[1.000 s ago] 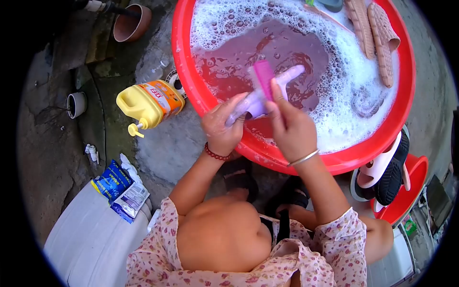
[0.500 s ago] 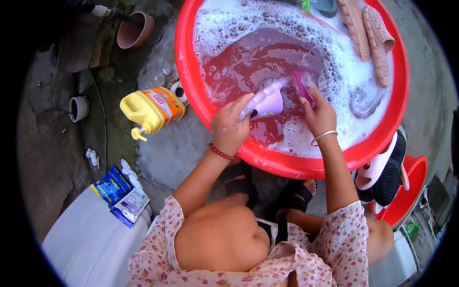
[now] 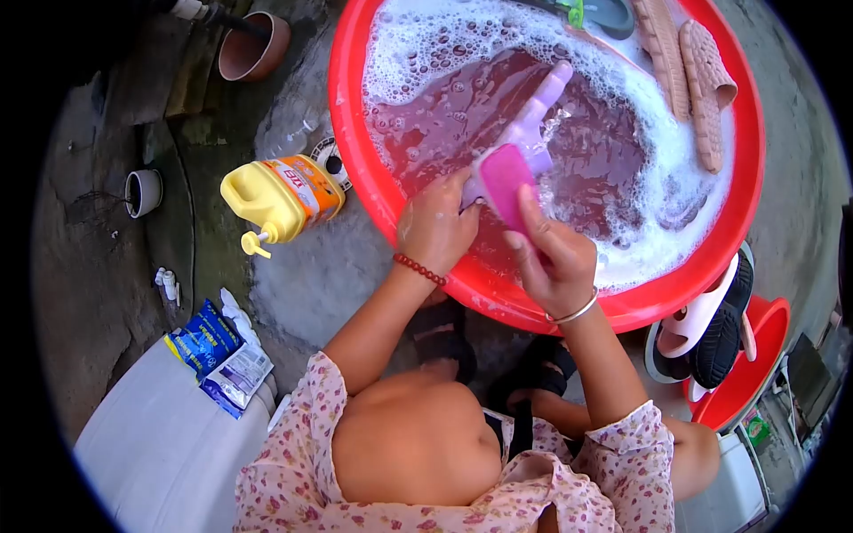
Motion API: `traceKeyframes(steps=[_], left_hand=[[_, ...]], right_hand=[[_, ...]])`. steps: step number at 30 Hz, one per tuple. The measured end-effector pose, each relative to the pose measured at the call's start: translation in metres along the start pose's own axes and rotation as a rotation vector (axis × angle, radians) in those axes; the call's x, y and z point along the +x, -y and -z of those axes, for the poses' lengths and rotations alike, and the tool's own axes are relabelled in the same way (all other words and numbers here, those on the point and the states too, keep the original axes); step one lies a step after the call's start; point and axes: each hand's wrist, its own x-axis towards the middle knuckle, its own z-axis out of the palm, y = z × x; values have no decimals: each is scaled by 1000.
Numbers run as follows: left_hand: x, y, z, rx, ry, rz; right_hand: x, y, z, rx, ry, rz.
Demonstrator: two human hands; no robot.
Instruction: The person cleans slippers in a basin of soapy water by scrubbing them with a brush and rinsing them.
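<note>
My left hand (image 3: 437, 218) is closed on the near end of a wet lilac slipper (image 3: 539, 108), held above the soapy water. In my right hand (image 3: 562, 258) is a pink scrubbing brush (image 3: 506, 182), which lies across the slipper and hides part of it. Beneath both hands stands a large red basin (image 3: 349, 115) with brownish water and white foam. Two beige slippers (image 3: 702, 98) rest against its right inner side, and a grey-green slipper (image 3: 610, 16) is at the far edge.
Left of the basin stands a yellow pump bottle (image 3: 283, 197). Blue packets (image 3: 209, 339) lie on a pale surface at lower left. A smaller red basin (image 3: 755, 364) at right has black and pink slippers (image 3: 718, 333) beside it. Flowerpots (image 3: 254, 49) stand farther left.
My right hand has brought the brush left and up onto the slipper. The slipper has turned and now points away from me. Foam has shifted in the basin.
</note>
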Motion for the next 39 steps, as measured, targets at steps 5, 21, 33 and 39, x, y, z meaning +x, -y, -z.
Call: traceKeyframes(steps=[5,21,33,39], left_hand=[[-3,20,0,-67,-218,-272],[2,20,-8,-154,-273,-331],[-10,21,2,-145,-300,-279],[-9,24,1,-224,-334,-343]], right_hand=[[13,8,-1,-315,179,-36],[1,-67,36,417,-90,-965],[28,15,5,-57,255,-375],[31,9,-3,-82,179,-428]])
